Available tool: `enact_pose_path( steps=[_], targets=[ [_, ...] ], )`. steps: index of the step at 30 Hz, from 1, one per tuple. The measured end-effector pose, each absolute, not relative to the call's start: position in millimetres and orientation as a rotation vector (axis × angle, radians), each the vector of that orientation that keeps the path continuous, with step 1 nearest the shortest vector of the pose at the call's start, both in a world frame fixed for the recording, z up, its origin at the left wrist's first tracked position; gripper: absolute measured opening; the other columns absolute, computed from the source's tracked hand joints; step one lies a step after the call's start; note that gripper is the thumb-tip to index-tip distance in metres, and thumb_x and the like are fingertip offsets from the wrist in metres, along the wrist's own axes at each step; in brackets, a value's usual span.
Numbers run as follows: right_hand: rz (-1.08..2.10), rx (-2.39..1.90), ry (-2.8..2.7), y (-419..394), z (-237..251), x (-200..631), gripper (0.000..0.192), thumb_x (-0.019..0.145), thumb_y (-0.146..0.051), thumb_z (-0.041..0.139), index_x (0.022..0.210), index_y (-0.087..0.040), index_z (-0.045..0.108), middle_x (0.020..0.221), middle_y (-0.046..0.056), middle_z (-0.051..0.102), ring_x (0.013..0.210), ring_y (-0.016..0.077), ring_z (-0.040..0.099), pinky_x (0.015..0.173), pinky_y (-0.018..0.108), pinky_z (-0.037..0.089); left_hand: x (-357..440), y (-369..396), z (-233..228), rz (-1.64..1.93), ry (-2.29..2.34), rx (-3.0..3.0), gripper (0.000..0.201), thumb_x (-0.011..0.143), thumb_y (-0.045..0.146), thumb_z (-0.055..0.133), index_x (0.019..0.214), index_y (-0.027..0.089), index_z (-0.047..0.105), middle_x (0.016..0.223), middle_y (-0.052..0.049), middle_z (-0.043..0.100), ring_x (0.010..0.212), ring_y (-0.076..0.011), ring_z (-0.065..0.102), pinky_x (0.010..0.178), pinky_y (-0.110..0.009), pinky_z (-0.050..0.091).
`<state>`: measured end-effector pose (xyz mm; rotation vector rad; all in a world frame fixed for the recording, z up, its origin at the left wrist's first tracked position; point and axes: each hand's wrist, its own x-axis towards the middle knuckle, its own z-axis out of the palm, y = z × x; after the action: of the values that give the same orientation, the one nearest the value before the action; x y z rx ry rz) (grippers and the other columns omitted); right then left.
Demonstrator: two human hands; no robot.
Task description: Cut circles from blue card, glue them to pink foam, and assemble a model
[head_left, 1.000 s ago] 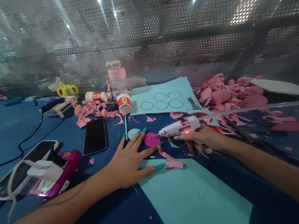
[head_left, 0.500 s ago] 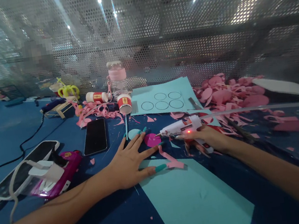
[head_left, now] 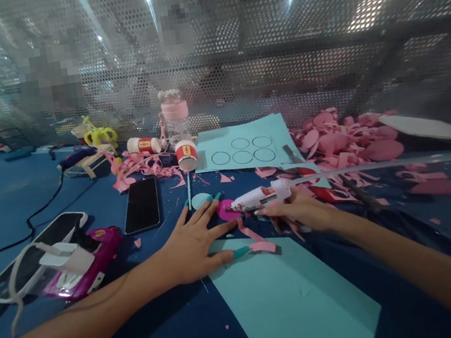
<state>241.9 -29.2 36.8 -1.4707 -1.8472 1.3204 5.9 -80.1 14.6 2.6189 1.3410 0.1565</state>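
Observation:
My left hand (head_left: 197,246) lies flat with its fingers spread on the blue table, the fingertips by a light blue paper disc (head_left: 202,200) and a magenta disc (head_left: 227,210). Its thumb reaches over a light blue sheet (head_left: 295,294), close to a curled pink paper strip (head_left: 257,239). In my right hand (head_left: 305,208) is a white hot glue gun (head_left: 261,196), fingers wrapped around its handle. The nozzle points left, over the magenta disc; I cannot tell whether it touches. A long clear glue stick (head_left: 344,172) runs out of its back to the right.
Behind lie light blue sheets with drawn circles (head_left: 234,153), a paper cup (head_left: 186,155) and a clear bottle (head_left: 175,117). Pink paper scraps (head_left: 331,142) heap at the right. A black phone (head_left: 141,206) and a purple power strip (head_left: 83,266) are at left. A perforated metal screen (head_left: 212,52) stands behind.
The glue gun in my right hand has moved left and tipped flatter, bringing its nozzle further over the magenta disc. My left hand stays in place.

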Motion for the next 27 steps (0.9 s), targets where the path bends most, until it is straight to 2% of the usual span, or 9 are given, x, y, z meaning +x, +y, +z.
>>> enact_pose_path(
  steps=[8,13,20,27],
  targets=[
    [1.358,-1.462,-1.784,-27.8,34.1,244.0,0.020,0.065,-0.032,0.066,0.075,-0.016,0.058,0.041,-0.006,0.055,0.025,0.0067,0.043,0.024,0.016,0.033,6.2,-80.3,15.4,0.160,1.339,2.618,0.060,0.080,0.067,0.028,0.136,0.042,0.026,0.150,-0.003,0.012,0.136,-0.0317,0.011,0.103,-0.062,0.011],
    [1.366,-1.492,-1.822,-28.6,37.9,242.9,0.019,0.067,-0.033,0.064,0.065,-0.016,0.055,0.042,-0.004,0.056,0.025,0.0063,0.043,0.024,0.016,0.031,6.1,-79.8,15.1,0.164,1.345,2.609,0.061,0.080,0.067,0.027,0.136,0.043,0.025,0.150,-0.003,0.010,0.136,-0.0314,0.010,0.103,-0.062,0.011],
    [1.389,-1.437,-1.815,-30.0,38.5,239.1,0.025,0.062,-0.036,0.068,0.071,-0.016,0.057,0.045,-0.006,0.055,0.025,0.0062,0.042,0.025,0.018,0.033,7.7,-81.3,15.8,0.163,1.364,2.591,0.061,0.079,0.068,0.028,0.135,0.042,0.026,0.151,-0.004,0.008,0.136,-0.0324,0.009,0.103,-0.062,0.012],
    [1.392,-1.493,-1.780,-26.4,34.8,238.7,0.024,0.061,-0.037,0.068,0.066,-0.016,0.056,0.040,-0.007,0.052,0.025,0.0060,0.040,0.026,0.018,0.031,7.7,-81.5,15.6,0.159,1.373,2.588,0.062,0.079,0.068,0.027,0.135,0.042,0.027,0.151,-0.005,0.007,0.136,-0.0329,0.008,0.103,-0.061,0.011]
  ],
)
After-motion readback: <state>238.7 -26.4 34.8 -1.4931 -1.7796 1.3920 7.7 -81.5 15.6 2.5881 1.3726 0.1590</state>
